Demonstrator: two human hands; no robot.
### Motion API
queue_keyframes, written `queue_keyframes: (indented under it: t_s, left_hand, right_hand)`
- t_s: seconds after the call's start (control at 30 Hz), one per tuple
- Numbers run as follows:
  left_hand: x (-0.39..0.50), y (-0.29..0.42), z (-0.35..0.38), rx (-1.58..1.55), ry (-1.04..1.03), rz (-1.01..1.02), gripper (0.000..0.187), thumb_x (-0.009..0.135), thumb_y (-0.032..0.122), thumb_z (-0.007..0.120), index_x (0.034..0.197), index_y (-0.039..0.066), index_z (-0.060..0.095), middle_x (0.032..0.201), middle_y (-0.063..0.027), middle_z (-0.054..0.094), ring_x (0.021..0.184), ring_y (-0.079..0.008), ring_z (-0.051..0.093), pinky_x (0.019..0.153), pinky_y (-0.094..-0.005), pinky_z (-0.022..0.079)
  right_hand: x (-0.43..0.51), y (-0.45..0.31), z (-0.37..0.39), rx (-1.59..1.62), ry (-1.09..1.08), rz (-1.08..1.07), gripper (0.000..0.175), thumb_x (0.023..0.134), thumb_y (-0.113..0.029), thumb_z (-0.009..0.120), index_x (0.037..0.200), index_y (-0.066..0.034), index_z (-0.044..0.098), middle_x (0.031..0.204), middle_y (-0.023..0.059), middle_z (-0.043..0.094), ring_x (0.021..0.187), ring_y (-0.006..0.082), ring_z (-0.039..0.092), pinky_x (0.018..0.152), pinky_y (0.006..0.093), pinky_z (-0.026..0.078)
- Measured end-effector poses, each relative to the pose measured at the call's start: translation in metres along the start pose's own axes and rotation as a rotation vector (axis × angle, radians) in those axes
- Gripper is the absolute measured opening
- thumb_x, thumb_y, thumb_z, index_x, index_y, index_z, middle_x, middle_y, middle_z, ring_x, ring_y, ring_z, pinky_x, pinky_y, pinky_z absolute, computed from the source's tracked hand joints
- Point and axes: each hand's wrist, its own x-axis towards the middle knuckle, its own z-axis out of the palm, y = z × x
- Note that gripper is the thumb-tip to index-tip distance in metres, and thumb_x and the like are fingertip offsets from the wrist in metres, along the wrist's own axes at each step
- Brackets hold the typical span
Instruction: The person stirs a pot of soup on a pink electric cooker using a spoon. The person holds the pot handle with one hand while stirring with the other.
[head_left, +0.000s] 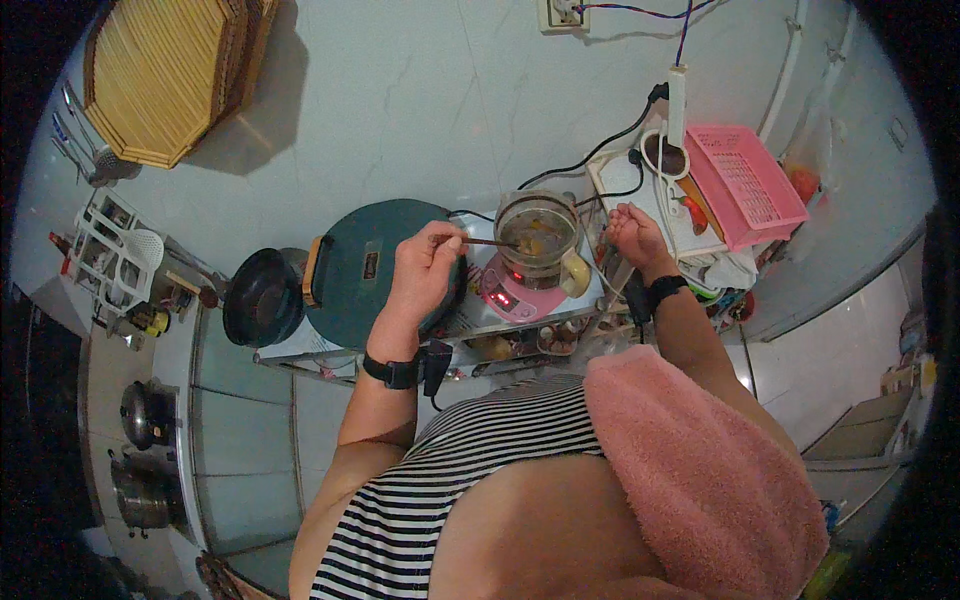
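My left hand (426, 268) grips a thin dark-handled utensil (486, 241), which reaches over the rim into a glass electric kettle (541, 259). Liquid and some yellowish pieces (534, 246) show inside, around the utensil's tip; the exact shape of that tip cannot be made out. The kettle has a cream handle (575, 274) facing right and front, and stands uncovered on a pink base (517, 296) with red lights glowing. To the right of the kettle, my right hand (637, 234) is raised with its fingers loosely bent and nothing visible in it.
A round dark-green electric griddle (367, 262) and a black frying pan (262, 298) lie left of the kettle. At right are a pink basket (746, 187), a cup (665, 155) and red chillies (694, 215). Black cords (615, 142) run behind to a white power strip (676, 105).
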Motion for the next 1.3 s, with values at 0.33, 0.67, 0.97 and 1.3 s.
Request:
queue_keyframes:
  t_s: [0.33,0.67,0.97,1.3]
  left_hand:
    - [0.003,-0.005,0.001,-0.012,-0.015,-0.009,0.016,0.091,0.013,0.052,0.094,0.000,0.061,0.082,-0.0083,0.067,0.077,-0.0137,0.063,0.066,-0.0255,0.049]
    - [0.000,-0.009,0.000,-0.050,-0.012,-0.023,0.012,0.089,0.008,0.052,0.092,-0.002,0.059,0.081,-0.0084,0.065,0.076,-0.0138,0.064,0.069,-0.0266,0.050]
    - [-0.002,-0.011,0.002,-0.071,0.014,-0.027,0.012,0.088,0.008,0.053,0.090,-0.002,0.058,0.076,-0.0076,0.064,0.073,-0.0131,0.063,0.067,-0.0257,0.049]
    - [-0.004,-0.014,0.000,-0.046,-0.035,-0.058,0.018,0.091,0.012,0.052,0.096,-0.002,0.060,0.089,-0.0090,0.063,0.083,-0.0171,0.064,0.075,-0.0298,0.051]
  right_hand:
    - [-0.001,0.000,0.000,-0.052,0.072,-0.028,0.018,0.095,-0.020,0.044,0.097,-0.0027,0.050,0.091,0.0081,0.055,0.080,0.0196,0.053,0.074,0.0321,0.047]
    - [0.001,0.000,-0.001,0.013,-0.025,0.010,0.019,0.095,-0.020,0.044,0.097,-0.0026,0.051,0.090,0.0078,0.056,0.079,0.0199,0.055,0.074,0.0318,0.048]
    - [0.000,0.001,0.003,0.008,0.030,-0.001,0.020,0.096,-0.022,0.044,0.096,-0.0032,0.052,0.090,0.0074,0.056,0.078,0.0197,0.054,0.075,0.0323,0.047]
    - [-0.002,0.001,0.007,-0.014,0.009,-0.001,0.019,0.096,-0.022,0.044,0.095,-0.0036,0.050,0.089,0.0073,0.055,0.077,0.0191,0.053,0.073,0.0318,0.046]
